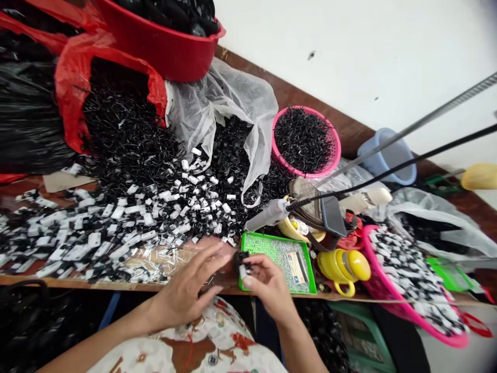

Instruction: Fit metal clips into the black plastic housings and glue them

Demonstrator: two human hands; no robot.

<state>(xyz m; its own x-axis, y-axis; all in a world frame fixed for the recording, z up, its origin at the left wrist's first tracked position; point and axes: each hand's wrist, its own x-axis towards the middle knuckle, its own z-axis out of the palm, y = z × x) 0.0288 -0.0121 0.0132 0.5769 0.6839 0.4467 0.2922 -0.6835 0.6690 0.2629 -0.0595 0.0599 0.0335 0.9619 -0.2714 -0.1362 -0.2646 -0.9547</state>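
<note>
My right hand (267, 282) pinches a small black and white plastic part (241, 263) at the table's front edge, beside a green tray (272, 242) of tiny screws. My left hand (194, 285) hovers just left of it, fingers spread and reaching toward the part, with nothing visibly in it. A large heap of black and white parts (128, 217) covers the table to the left.
A hanging electric screwdriver (269, 213) points down over the tray. A pink basket (334, 150) of black parts, a blue tub (388, 155), a red basin (166, 49), a yellow mug (344, 267) and a pink basket (446, 336) of finished parts stand around.
</note>
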